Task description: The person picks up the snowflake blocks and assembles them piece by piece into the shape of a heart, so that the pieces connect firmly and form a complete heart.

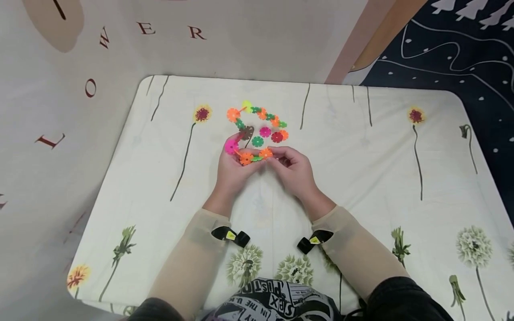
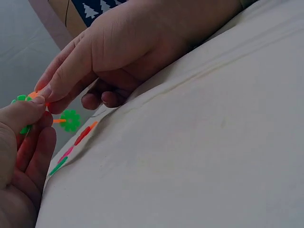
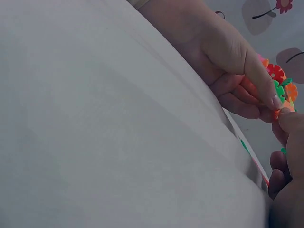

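Hands meet near the middle of the head view, both grasping: the left hand (image 1: 234, 171) holds the lower stretch of a flower chain (image 1: 233, 114), while the right hand (image 1: 296, 171) pinches an orange piece (image 1: 266, 153) at the right end of that stretch. Beneath them the white tabletop (image 1: 349, 178), printed with long-stemmed flowers and dandelions, fills most of the frame. Behind it a pale backdrop (image 1: 261, 53), with dark red letters, covers the upper left; a dark blue panel (image 1: 437, 71), with white trees and lines, takes the upper right. Beige sleeves (image 1: 188, 267) reach up from the bottom edge, black straps (image 1: 220, 232) near the wrists. From the hands, the chain curves upward in an open loop of orange, green, yellow and magenta pieces, just above centre. On the tabletop lie four separate pieces: a red piece (image 1: 277, 137), a magenta piece (image 1: 265, 132), a green piece (image 1: 258, 141) and, just beside the red one, another orange flower (image 1: 284, 134).
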Action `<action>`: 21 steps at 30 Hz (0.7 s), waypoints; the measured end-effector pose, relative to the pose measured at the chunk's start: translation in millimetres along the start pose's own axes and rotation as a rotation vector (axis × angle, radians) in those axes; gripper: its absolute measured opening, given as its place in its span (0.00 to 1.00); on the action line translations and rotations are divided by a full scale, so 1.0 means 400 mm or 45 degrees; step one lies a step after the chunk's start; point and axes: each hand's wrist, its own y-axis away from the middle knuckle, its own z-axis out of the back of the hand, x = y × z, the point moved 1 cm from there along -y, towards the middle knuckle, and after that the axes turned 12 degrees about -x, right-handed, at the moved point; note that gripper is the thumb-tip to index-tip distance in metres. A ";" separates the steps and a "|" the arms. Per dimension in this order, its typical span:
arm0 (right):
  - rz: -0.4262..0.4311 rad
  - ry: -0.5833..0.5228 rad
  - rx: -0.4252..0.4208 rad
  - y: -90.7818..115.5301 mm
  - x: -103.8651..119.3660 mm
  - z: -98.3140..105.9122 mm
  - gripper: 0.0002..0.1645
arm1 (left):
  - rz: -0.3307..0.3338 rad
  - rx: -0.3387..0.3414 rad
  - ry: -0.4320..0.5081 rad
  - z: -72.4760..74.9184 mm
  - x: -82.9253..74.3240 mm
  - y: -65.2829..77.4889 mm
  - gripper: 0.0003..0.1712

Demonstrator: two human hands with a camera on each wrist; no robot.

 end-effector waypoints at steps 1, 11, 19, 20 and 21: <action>0.015 0.012 0.003 0.000 0.000 0.001 0.16 | 0.004 -0.005 -0.005 0.000 0.001 -0.001 0.52; 0.285 0.637 -0.017 -0.029 -0.009 0.029 0.20 | 0.030 -0.020 -0.016 0.000 0.005 -0.005 0.50; 0.202 1.052 0.416 -0.035 -0.005 0.022 0.43 | -0.002 -0.050 -0.055 0.002 0.004 -0.013 0.35; 0.206 1.082 0.439 -0.035 -0.005 0.021 0.43 | -0.003 -0.052 -0.050 0.003 0.003 -0.014 0.34; 0.207 1.099 0.449 -0.034 -0.004 0.020 0.43 | 0.000 -0.052 -0.038 0.003 0.003 -0.015 0.32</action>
